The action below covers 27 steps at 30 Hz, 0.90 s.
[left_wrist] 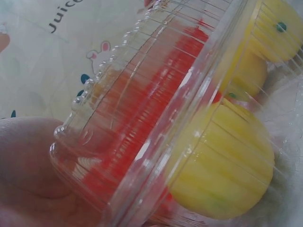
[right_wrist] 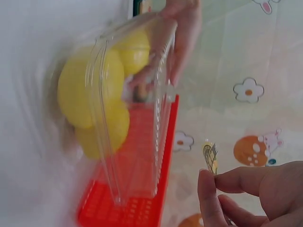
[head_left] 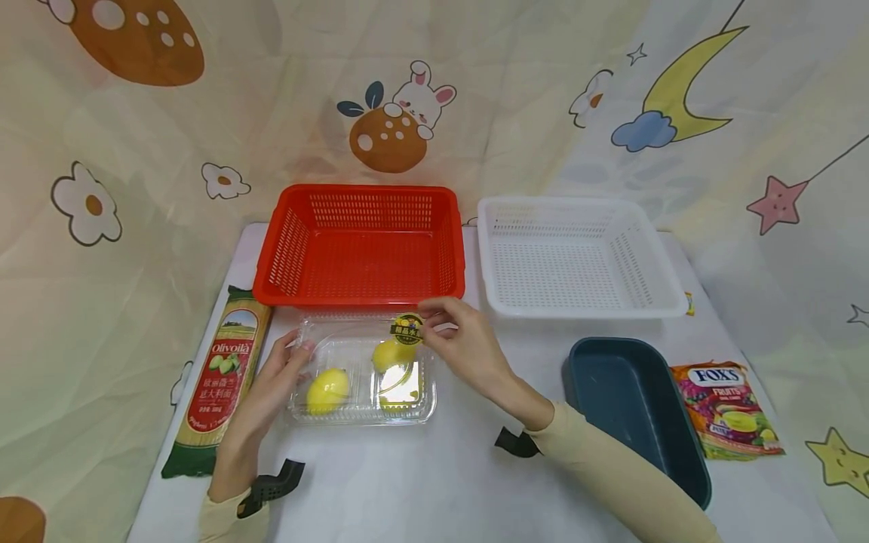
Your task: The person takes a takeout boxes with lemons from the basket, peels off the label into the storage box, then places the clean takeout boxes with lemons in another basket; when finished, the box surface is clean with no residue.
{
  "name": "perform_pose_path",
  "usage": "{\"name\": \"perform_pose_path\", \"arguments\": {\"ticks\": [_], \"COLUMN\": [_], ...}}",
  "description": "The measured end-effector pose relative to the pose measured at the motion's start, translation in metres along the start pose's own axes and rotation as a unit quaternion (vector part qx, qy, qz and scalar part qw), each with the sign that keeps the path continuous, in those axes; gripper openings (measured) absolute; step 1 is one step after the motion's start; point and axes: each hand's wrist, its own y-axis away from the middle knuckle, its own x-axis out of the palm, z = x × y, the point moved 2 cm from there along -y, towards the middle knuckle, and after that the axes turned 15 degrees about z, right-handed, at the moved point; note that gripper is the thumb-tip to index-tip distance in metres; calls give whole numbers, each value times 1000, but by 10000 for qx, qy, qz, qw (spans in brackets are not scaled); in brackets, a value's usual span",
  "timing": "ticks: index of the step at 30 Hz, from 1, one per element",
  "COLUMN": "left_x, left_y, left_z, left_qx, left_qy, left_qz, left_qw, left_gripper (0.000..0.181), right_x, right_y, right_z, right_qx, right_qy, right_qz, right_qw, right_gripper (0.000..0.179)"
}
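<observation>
A clear plastic clamshell box [head_left: 360, 411] with yellow lemons [head_left: 328, 391] inside sits on the table, its lid down. My left hand [head_left: 267, 383] holds the box by its left end; in the right wrist view those fingers [right_wrist: 182, 42] reach around the far end. Between thumb and forefinger, my right hand [head_left: 474, 351] pinches a round black-and-yellow sticker [head_left: 407, 329], which overlaps the box's back right part in the head view. From the right wrist, the sticker [right_wrist: 210, 158] appears edge-on and apart from the lid.
Behind the box stands a red basket [head_left: 370, 294], with a white basket [head_left: 584, 311] to its right. Spaghetti in a pack [head_left: 220, 369] lies at left. A dark blue tray [head_left: 627, 407] and a Fox's candy bag [head_left: 729, 411] are at right.
</observation>
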Motion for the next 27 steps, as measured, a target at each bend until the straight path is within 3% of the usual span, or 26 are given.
{"name": "perform_pose_path", "arguments": {"ticks": [11, 27], "left_x": [-1, 1], "left_y": [-2, -1], "left_z": [1, 0], "left_qx": [-64, -85], "left_qy": [-28, -81], "left_qz": [24, 6], "left_qw": [10000, 9999], "left_gripper": [81, 81], "right_x": [-56, -116], "right_y": [34, 84], "right_z": [-20, -50], "right_qx": [621, 960], "right_qy": [139, 188], "right_qz": [-795, -1560], "right_qw": [9948, 9829], "right_gripper": [29, 34]}}
